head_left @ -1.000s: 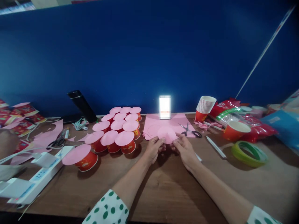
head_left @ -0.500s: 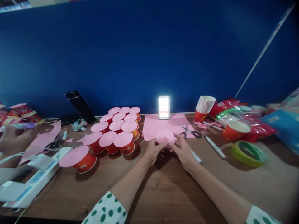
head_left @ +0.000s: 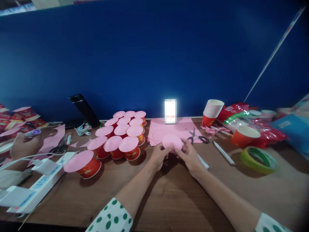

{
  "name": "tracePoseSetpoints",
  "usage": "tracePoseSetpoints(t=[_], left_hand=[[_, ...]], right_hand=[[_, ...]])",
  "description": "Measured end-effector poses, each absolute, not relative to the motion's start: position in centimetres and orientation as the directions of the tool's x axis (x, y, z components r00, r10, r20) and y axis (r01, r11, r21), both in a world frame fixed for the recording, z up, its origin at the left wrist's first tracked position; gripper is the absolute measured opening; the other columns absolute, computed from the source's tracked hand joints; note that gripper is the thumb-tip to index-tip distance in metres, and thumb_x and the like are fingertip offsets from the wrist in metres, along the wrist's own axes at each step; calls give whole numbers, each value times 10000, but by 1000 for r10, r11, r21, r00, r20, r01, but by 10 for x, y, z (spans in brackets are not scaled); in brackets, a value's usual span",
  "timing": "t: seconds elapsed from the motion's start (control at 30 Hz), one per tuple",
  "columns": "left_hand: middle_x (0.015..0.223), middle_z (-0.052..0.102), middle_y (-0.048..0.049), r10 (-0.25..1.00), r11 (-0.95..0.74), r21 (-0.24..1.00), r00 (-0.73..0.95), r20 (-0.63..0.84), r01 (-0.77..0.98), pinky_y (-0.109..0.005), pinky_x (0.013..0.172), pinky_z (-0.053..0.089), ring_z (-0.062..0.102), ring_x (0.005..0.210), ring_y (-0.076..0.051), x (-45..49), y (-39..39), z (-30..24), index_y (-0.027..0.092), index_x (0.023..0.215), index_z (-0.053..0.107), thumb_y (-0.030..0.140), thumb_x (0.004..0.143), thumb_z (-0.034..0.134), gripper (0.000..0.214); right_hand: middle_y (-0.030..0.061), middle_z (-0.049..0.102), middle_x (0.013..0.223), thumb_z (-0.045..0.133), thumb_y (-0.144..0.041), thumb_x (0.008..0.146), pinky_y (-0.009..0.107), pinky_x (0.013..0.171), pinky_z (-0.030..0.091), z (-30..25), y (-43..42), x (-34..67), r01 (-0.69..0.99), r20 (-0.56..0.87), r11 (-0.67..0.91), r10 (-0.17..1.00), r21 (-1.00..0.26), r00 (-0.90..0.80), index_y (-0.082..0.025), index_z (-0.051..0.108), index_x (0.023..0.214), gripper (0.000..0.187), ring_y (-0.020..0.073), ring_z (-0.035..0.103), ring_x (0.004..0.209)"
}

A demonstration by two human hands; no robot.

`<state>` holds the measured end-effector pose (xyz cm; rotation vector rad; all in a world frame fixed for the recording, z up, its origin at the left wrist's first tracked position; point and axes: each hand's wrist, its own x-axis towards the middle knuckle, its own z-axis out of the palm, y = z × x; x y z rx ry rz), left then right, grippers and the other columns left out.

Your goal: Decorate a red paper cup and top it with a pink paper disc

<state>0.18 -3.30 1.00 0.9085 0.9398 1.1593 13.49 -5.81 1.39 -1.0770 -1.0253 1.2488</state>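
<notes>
With our left hand (head_left: 158, 157) and right hand (head_left: 189, 156), we are pinching a round, pale pink paper disc (head_left: 172, 141) by its near edge — fingers nearly closed, though we cannot tell how they are meeting underneath — at the near side of the flat stack of pink paper sheets (head_left: 156, 125). We are apparently adjusting the disc's edge, so the next move is probably calling for a light, even grip from both sides.

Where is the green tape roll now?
In the head view, the tape roll lies at right, in front of an open red cup, beside a white stick.
</notes>
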Motion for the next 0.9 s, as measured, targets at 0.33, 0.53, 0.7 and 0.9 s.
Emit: tracePoseSetpoints(t=[0.33, 0.53, 0.7, 0.9], left_hand=[[602, 601, 4, 976, 145, 948, 199, -90, -283, -184, 432, 278, 393, 432, -30, 2, -34, 7, 100, 793, 669, 436, 535, 805, 445], [531, 544, 28, 971, 133, 966, 223, -82, -223, -191, 429, 285, 404, 415, -45, 2, -33, 4, 114, 724, 626, 460, 563, 783, 413], [533, 552, 15, 974, 122, 978, 211, -84, -171, -188, 423, 294, 410, 418, -48, 1, -34, 5, 110, 718, 621, 477, 570, 771, 424], [557, 559, 14, 969, 124, 977, 232, -81, -174, -187, 424, 306, 420, 424, -50, 1, -33, 0, 107, 759, 616, 459, 606, 755, 408]], right_hand=[[18, 692, 916, 753, -336, 627, 216, 554, 463, 15, -58, 135, -277, -2, 17, 998, -961, 70, -227, 443, 1194, 655, 140, 628, 706], [4, 685, 887, 754, -304, 631, 226, 598, 480, 17, -58, 136, -298, 3, 37, 993, -954, 114, -230, 429, 1206, 665, 139, 622, 732], [15, 673, 930, 744, -302, 649, 217, 581, 468, 13, -57, 136, -292, 20, 48, 995, -955, 100, -229, 435, 1192, 630, 142, 621, 756], [28, 669, 983, 746, -298, 657, 202, 577, 464, 10, -54, 137, -298, 33, 56, 996, -953, 83, -223, 440, 1199, 627, 135, 617, 776]])
